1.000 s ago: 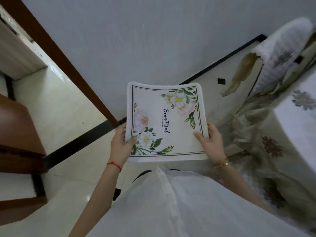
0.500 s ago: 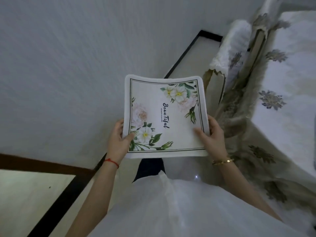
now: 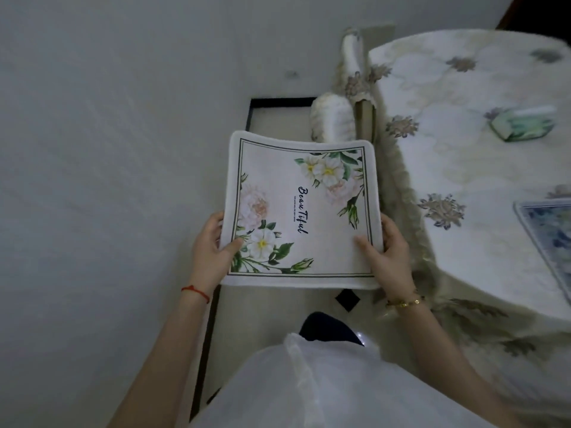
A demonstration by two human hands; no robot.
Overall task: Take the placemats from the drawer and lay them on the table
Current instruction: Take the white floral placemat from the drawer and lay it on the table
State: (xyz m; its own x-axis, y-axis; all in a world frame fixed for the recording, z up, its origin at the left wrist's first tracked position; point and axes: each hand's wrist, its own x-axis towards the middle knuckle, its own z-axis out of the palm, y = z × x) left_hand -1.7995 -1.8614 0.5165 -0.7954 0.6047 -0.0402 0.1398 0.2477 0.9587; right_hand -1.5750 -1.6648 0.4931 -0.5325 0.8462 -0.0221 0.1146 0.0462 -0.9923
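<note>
A white floral placemat was held flat in the air by both hands, printed side up, with a dark border line, flower sprays at two corners and script lettering across its middle. Its left edge was gripped by the left hand, thumb laid on top near the lower flower spray and fingers tucked underneath. Its right edge was gripped likewise by the right hand, thumb pressed on the bare lower corner of the print. A red string was worn on the left wrist, and a gold bracelet on the right wrist.

The placemat was held off the table, which stood to the right of the right hand and was covered by a pale cloth with grey flower motifs and a fringed skirt. Farther right of the hands, at the frame edge, part of a blue-patterned mat was seen lying on the tabletop. Beyond it, a green tissue pack was seen resting on the cloth. Just beyond the far edge of the placemat, a chair back with a white cover was visible beside the table. A plain pale wall was seen to the left of the left hand, and a white garment below both forearms.
</note>
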